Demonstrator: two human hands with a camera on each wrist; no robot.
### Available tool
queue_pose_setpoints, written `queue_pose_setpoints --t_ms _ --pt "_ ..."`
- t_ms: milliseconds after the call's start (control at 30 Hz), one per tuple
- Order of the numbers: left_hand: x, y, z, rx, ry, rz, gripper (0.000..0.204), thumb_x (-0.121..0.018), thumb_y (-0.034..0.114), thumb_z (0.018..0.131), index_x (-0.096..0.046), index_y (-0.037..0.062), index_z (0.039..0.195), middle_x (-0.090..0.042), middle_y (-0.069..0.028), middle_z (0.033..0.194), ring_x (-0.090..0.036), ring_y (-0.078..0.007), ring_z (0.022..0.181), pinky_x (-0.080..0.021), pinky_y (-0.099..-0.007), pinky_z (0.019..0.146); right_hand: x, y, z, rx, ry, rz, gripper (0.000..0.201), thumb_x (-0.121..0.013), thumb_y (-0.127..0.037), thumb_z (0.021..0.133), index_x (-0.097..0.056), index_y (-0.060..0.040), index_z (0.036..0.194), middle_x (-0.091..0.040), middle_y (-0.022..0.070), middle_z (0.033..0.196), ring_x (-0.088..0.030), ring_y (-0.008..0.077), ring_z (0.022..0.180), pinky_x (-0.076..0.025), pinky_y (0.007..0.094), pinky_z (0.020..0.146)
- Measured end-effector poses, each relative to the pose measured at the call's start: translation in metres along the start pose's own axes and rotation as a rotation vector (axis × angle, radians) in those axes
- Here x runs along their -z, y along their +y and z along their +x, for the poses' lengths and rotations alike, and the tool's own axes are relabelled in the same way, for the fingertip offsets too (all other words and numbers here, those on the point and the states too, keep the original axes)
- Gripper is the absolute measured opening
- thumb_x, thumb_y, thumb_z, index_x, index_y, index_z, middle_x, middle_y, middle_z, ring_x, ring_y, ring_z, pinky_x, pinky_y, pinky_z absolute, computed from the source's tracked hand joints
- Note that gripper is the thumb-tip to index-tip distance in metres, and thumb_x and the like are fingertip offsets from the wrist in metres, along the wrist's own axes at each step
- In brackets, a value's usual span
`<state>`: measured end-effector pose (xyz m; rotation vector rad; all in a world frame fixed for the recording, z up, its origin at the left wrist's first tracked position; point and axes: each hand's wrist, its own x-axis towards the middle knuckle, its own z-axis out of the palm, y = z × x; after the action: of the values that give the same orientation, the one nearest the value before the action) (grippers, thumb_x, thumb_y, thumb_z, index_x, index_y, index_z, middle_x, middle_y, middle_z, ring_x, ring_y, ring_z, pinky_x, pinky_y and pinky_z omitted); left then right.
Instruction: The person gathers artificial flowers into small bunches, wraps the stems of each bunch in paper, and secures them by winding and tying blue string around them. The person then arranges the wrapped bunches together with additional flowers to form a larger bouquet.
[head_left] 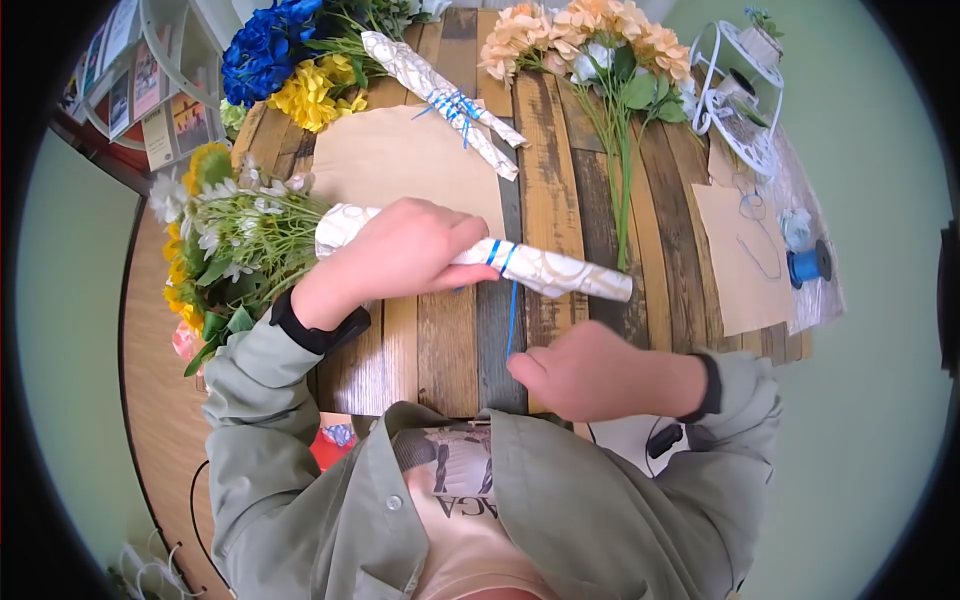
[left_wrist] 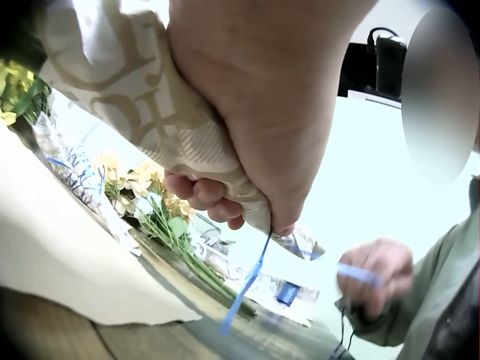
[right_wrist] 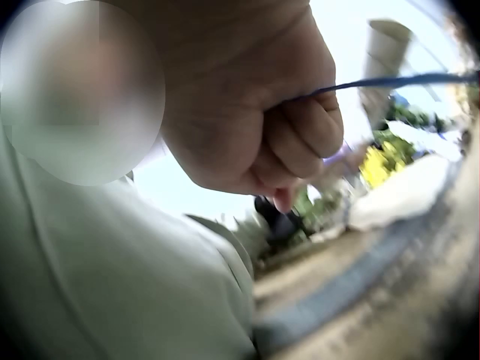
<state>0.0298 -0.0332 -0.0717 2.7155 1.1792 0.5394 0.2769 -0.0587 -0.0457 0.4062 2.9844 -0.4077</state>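
Note:
My left hand [head_left: 425,245] grips a bouquet wrapped in white paper [head_left: 570,275] with a beige pattern, held above the table. White and yellow flowers [head_left: 245,225] spill from its wide end at the left. Blue ribbon [head_left: 503,258] circles the narrow part just right of my left fingers, and one tail hangs down in the left wrist view. My right hand [head_left: 580,370], fingers curled, pinches the other ribbon end [right_wrist: 390,81] and stretches it taut toward my body. In the right wrist view the ribbon runs straight out of the fist.
A finished-looking wrapped bouquet [head_left: 440,95] with blue and yellow flowers lies at the back left by a beige sheet [head_left: 400,160]. Peach flowers [head_left: 590,45] with bare stems lie behind. At right are a blue ribbon spool [head_left: 808,264], kraft paper [head_left: 735,270] and a white metal stand [head_left: 735,110].

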Motion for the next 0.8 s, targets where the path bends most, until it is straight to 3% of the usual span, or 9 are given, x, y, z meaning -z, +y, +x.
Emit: queue_pose_setpoints --t_ms 167,300,367,400,433,533,633,767,800 --pt "-0.003 0.016 -0.005 -0.118 -0.066 -0.084 0.033 -0.066 0.037 0.080 -0.056 0.0052 0.082 -0.056 -0.0106 0.065 -0.058 -0.0321 0.063 -0.044 -0.0410 0.057 0.072 0.069 -0.005 -0.109 0.360 -0.110 0.008 -0.054 -0.015 0.083 -0.058 -0.0090 0.086 -0.057 0.0078 0.070 -0.061 0.0289 0.069 -0.047 0.0393 0.057" --pt "0.013 0.011 -0.004 -0.066 0.004 -0.076 0.033 -0.066 0.037 0.079 -0.056 0.0055 0.084 -0.056 -0.0105 0.067 -0.058 -0.0319 0.063 -0.044 -0.0411 0.056 -0.002 0.112 0.003 -0.195 0.162 0.089 0.017 -0.049 -0.021 0.090 -0.062 -0.0105 0.096 -0.063 0.0121 0.079 -0.061 0.0314 0.077 -0.049 0.0415 0.067" --pt "0.015 0.007 -0.002 -0.046 0.110 0.044 0.036 -0.061 0.041 0.083 -0.052 0.0067 0.077 -0.053 -0.0100 0.062 -0.058 -0.0315 0.059 -0.044 -0.0411 0.053 -0.064 0.076 0.006 0.028 0.412 0.489 0.015 -0.053 -0.016 0.082 -0.057 -0.0071 0.093 -0.060 0.0133 0.073 -0.061 0.0335 0.069 -0.049 0.0418 0.060" --pt "0.011 0.004 -0.004 -0.034 0.116 0.048 0.036 -0.061 0.041 0.083 -0.052 0.0067 0.077 -0.053 -0.0100 0.062 -0.058 -0.0315 0.059 -0.044 -0.0411 0.053 -0.041 0.029 0.003 -0.155 0.053 0.218 0.010 -0.054 -0.014 0.079 -0.052 -0.0059 0.084 -0.057 0.0102 0.066 -0.061 0.0326 0.064 -0.049 0.0405 0.054" --pt "0.001 0.001 -0.004 -0.072 0.063 0.025 0.035 -0.063 0.039 0.081 -0.053 0.0063 0.080 -0.054 -0.0104 0.063 -0.057 -0.0318 0.060 -0.044 -0.0410 0.054 -0.029 -0.003 0.004 -0.211 -0.073 0.114 0.007 -0.053 -0.012 0.078 -0.048 -0.0066 0.080 -0.055 0.0076 0.064 -0.061 0.0316 0.062 -0.048 0.0398 0.051" --pt "-0.010 0.014 -0.006 -0.134 -0.070 -0.020 0.033 -0.064 0.037 0.081 -0.053 0.0062 0.082 -0.054 -0.0107 0.064 -0.057 -0.0324 0.061 -0.044 -0.0409 0.055 0.033 -0.015 -0.003 -0.082 0.097 -0.124 0.009 -0.053 -0.015 0.079 -0.050 -0.0066 0.078 -0.054 0.0076 0.062 -0.061 0.0310 0.064 -0.048 0.0389 0.051" --pt "-0.009 0.024 -0.006 -0.161 -0.088 -0.094 0.035 -0.064 0.039 0.081 -0.055 0.0056 0.083 -0.054 -0.0113 0.064 -0.057 -0.0330 0.062 -0.044 -0.0415 0.057 0.044 0.057 0.002 -0.013 0.243 -0.163 0.013 -0.053 -0.019 0.082 -0.054 -0.0067 0.077 -0.056 0.0093 0.065 -0.061 0.0311 0.064 -0.047 0.0383 0.053" --pt "0.011 0.013 -0.007 -0.065 0.046 -0.053 0.035 -0.065 0.039 0.080 -0.056 0.0052 0.082 -0.055 -0.0118 0.064 -0.057 -0.0337 0.062 -0.043 -0.0417 0.056 -0.030 0.096 -0.009 -0.305 0.084 0.681 0.021 -0.053 -0.028 0.089 -0.060 -0.0089 0.086 -0.062 0.0113 0.076 -0.059 0.0307 0.068 -0.047 0.0386 0.060" --pt "0.012 0.009 -0.006 -0.053 0.059 -0.050 0.035 -0.065 0.039 0.080 -0.056 0.0052 0.082 -0.055 -0.0118 0.064 -0.057 -0.0337 0.062 -0.043 -0.0417 0.056 -0.074 0.075 -0.013 -0.272 0.393 0.836 0.016 -0.053 -0.024 0.087 -0.058 -0.0083 0.090 -0.062 0.0137 0.076 -0.061 0.0304 0.072 -0.048 0.0389 0.061"
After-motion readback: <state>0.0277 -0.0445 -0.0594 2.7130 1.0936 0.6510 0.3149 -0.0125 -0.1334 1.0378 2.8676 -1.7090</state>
